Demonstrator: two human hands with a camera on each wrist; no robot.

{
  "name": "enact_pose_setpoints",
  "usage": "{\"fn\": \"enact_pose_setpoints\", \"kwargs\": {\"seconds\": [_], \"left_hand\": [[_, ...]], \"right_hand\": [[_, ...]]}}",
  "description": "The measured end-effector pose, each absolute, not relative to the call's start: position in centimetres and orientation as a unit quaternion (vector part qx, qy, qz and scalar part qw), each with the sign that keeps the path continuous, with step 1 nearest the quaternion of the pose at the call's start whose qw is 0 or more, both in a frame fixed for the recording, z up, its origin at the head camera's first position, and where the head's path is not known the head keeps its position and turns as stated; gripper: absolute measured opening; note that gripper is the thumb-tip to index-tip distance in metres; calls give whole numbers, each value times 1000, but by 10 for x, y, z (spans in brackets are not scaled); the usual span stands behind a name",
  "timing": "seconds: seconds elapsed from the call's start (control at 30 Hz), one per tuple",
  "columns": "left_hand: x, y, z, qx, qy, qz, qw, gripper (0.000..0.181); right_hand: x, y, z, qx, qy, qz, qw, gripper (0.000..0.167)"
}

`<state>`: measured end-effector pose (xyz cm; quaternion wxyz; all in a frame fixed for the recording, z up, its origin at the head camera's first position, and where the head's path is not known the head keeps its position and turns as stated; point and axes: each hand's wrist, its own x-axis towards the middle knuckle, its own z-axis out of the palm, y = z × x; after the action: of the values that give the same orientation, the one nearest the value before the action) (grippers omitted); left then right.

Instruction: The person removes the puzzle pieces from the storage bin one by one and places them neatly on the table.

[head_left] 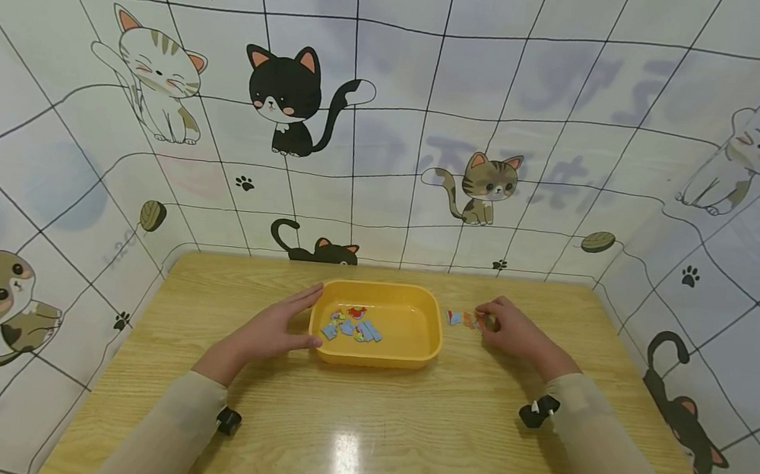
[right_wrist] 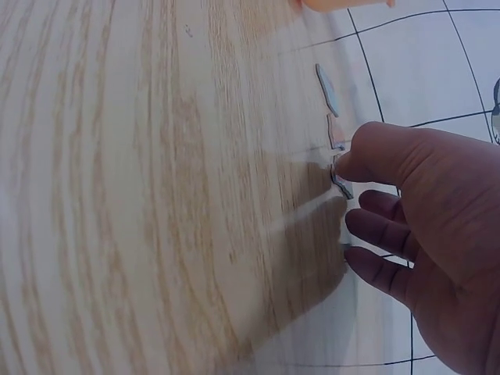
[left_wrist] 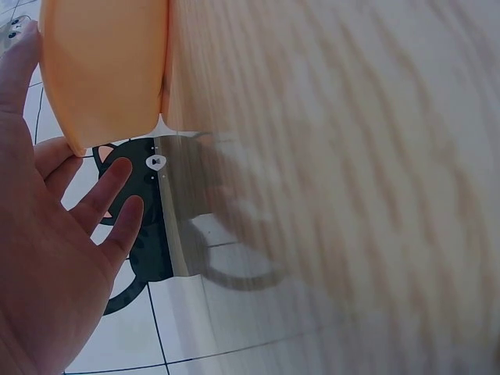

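My left hand (head_left: 275,328) holds the left end of a yellow plastic tray (head_left: 419,359), its thumb and fingers spread to the near and far corners. In the left wrist view, the other fingers of that hand stay off the tray (left_wrist: 105,70). Several small flat pieces (head_left: 347,328), blue, red and yellow like jigsaw parts, lie in the tray's left half. Right of the tray, a blue-and-red piece (head_left: 454,318) and orange pieces lie in a row. My right hand (head_left: 515,332) pinches an orange puzzle piece (right_wrist: 341,184) at the row's right end; its index fingertip is hidden by the thumb.
The wooden table (head_left: 362,418) reaches back to a cloth wall (head_left: 388,154) printed with cats and grid lines. Similar walls stand at both sides. A small black device (head_left: 539,411) is strapped on the right wrist, another (head_left: 228,421) on the left.
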<state>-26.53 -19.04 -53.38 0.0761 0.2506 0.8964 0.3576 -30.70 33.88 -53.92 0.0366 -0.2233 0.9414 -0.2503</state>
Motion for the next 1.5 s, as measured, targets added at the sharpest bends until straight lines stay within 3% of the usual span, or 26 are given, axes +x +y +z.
{"fn": "enact_pose_setpoints", "kwargs": {"seconds": [0.4, 0.63, 0.87, 1.17, 1.5], "left_hand": [[-267, -191, -534, 254, 896, 357, 77, 101], [-267, -191, -534, 252, 897, 355, 79, 102], [-267, -191, -535, 252, 897, 354, 80, 102], [-267, -192, -537, 258, 898, 348, 77, 102], [-268, -191, -536, 257, 901, 342, 76, 102]], "right_hand": [[-302, 328, -526, -216, 935, -281, 30, 42], [-297, 298, -510, -258, 915, -309, -29, 39], [-296, 263, -498, -311, 903, -296, -33, 44], [-289, 215, -484, -336, 903, -263, 47, 52], [-296, 173, -496, -356, 898, -219, 135, 61]]}}
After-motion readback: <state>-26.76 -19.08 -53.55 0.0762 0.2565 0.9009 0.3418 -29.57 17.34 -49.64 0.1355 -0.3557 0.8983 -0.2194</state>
